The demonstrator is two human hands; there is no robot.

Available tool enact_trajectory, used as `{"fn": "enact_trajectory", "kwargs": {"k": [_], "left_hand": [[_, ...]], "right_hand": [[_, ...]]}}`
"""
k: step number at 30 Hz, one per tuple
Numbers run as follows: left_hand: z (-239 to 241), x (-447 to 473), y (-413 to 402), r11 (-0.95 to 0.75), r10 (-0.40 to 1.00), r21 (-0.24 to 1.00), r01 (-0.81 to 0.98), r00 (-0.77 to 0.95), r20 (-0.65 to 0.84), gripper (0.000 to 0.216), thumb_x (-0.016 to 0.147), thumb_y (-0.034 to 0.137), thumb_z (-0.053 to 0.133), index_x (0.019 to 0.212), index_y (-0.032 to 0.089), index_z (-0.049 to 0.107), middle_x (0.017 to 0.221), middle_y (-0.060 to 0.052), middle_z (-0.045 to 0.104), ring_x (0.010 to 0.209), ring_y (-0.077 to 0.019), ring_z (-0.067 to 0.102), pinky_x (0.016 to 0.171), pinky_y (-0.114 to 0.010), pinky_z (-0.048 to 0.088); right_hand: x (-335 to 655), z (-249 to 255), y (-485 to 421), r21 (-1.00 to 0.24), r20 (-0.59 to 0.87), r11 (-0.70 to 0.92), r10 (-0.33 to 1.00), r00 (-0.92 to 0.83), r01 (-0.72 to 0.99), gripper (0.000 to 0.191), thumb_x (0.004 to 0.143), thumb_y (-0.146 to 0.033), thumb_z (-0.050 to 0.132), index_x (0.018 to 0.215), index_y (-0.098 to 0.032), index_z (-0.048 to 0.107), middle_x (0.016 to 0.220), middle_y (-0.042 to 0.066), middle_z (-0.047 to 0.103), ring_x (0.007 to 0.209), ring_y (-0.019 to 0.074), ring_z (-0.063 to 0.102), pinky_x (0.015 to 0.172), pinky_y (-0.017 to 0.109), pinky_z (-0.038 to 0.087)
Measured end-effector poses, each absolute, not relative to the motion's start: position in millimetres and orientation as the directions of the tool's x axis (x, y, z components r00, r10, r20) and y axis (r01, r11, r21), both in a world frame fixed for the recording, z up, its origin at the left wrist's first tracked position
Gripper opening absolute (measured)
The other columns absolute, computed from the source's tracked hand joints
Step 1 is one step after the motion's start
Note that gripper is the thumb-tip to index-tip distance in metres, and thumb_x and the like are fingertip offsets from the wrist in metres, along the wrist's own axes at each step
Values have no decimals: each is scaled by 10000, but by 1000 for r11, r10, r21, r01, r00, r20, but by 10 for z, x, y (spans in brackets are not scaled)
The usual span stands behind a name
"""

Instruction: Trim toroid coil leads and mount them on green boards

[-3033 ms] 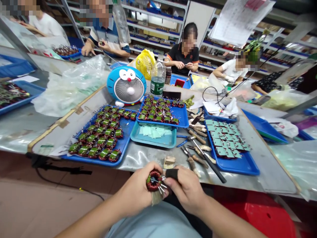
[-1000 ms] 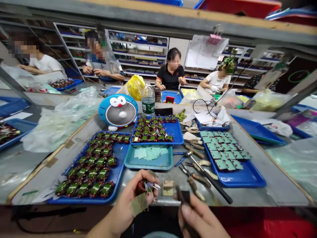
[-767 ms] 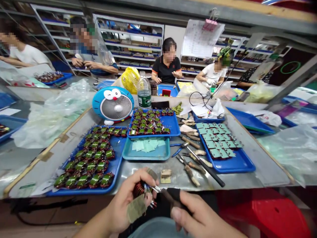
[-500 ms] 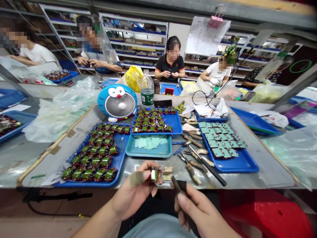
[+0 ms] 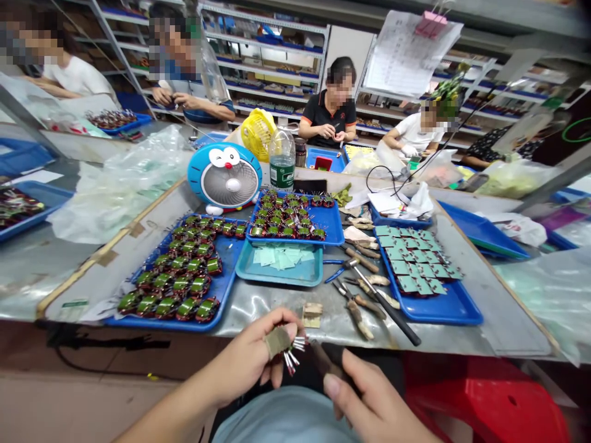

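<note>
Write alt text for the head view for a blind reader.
The left hand pinches a small part with bare wire leads while the right hand grips a dark tool beside it. On the workbench beyond lie blue trays of coils, a teal tray, pliers and a cartoon fan; other people work opposite.

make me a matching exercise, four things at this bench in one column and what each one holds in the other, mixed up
Column A
1. left hand
2. right hand
3. teal tray
4. right blue tray

Column B
a. flat green boards
b. coil with bare wire ends
c. pale green slips
d. dark tool

Pairs: 1-b, 2-d, 3-c, 4-a
</note>
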State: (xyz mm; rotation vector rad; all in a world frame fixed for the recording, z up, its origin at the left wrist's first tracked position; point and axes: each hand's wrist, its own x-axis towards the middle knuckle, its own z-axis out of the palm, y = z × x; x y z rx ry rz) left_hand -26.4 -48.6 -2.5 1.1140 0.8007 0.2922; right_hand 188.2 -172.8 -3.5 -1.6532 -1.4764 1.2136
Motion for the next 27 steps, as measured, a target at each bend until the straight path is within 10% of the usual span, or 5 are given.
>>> {"fn": "enact_trajectory", "kwargs": {"k": [8,17,27], "left_hand": [[50,-403,-488,276,440,957,90,873,-209,444,884,367,778,1182,246,472,1044,-7,543,854,-146,498,756,-266,419],[187,-361,-433,-379,428,925,28,891,149,278,934,256,664,1192,266,562,1031,-28,558,865,-177,545,766,-283,458],[269,-263,-377,-438,349,888,-139,884,311,361,906,80,648,1213,270,627,1054,-48,615,924,-178,604,822,-285,477]], "right_hand": [[1986,193,-1715,-851,-489,-406,844,-222,333,533,996,-692,472,1082,-206,673,886,35,695,775,189,648,682,257,506],[2077,72,-1798,-884,-464,-416,840,-281,214,567,995,-711,484,1139,-209,704,915,44,691,790,175,617,693,252,469],[2166,47,-1859,-867,-474,-498,804,-360,29,493,992,-623,603,1200,-189,709,958,54,690,811,153,577,710,228,444]]}}
